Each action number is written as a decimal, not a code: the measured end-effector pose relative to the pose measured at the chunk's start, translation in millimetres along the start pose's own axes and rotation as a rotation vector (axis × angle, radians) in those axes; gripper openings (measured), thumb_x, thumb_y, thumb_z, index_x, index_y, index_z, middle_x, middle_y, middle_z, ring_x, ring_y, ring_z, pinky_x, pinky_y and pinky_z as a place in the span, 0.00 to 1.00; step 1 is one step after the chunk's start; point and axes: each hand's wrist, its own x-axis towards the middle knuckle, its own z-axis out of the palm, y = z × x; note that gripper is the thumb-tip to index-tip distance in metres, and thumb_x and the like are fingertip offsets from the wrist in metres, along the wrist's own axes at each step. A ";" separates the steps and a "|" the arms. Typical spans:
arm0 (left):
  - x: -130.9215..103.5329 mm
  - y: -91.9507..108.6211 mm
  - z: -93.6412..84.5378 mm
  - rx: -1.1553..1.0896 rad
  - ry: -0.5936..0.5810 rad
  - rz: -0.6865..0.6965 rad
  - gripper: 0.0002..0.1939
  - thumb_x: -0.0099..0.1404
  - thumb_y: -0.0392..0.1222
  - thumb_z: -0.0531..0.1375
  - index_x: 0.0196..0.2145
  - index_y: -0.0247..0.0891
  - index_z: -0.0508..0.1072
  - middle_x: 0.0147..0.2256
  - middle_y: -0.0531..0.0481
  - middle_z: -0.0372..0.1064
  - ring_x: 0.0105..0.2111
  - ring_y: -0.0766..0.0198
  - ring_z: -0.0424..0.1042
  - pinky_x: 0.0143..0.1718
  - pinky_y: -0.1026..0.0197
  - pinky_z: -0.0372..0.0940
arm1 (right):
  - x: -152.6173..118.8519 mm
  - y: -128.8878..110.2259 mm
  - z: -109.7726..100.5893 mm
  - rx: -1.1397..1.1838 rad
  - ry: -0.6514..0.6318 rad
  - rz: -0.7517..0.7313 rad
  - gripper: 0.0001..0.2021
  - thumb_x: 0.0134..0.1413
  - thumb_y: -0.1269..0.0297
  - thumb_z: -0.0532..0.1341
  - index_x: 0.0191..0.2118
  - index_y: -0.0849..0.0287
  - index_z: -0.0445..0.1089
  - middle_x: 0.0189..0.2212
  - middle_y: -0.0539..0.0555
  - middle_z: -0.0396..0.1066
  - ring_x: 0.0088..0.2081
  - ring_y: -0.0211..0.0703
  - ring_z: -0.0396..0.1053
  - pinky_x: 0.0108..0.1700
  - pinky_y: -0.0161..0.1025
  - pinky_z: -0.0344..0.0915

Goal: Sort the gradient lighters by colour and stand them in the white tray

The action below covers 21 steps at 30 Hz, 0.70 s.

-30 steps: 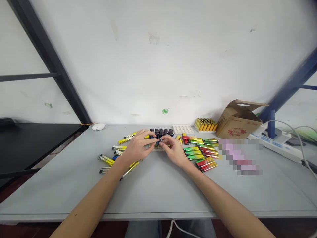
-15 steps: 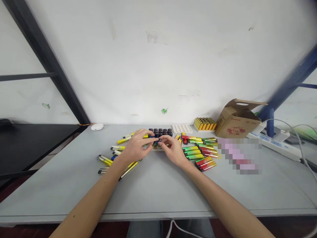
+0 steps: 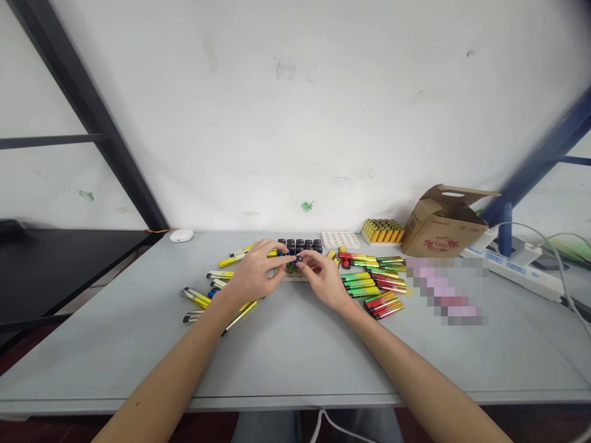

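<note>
My right hand pinches a small black-topped piece between thumb and fingertips, above the front of a tray. The index finger of my left hand reaches to the same piece, with its other fingers apart. Behind the fingertips stand rows of black-topped pieces, packed upright in the tray. The pale front edge of this tray shows below my hands; much of it is hidden. To the left lie loose shiny yellow-and-silver sticks, partly behind my left wrist.
Right of my hands lie shiny green-yellow sticks and red-yellow sticks. Behind them are a white holed tray, upright orange cylinders and an open cardboard box. A white case and a power strip flank the desk.
Both hands keep nearly the same pose; the fingertips shift very slightly on the black-topped piece. The loose sticks have not moved.
</note>
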 end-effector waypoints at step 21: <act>-2.2 -1.9 3.5 0.138 -0.023 -0.164 0.13 0.63 0.38 0.56 0.44 0.40 0.77 0.50 0.42 0.65 0.50 0.52 0.64 0.52 0.47 0.61 | 0.7 -10.4 -16.8 -0.340 0.106 -0.146 0.13 0.60 0.61 0.55 0.49 0.55 0.67 0.33 0.51 0.72 0.27 0.38 0.68 0.32 0.36 0.65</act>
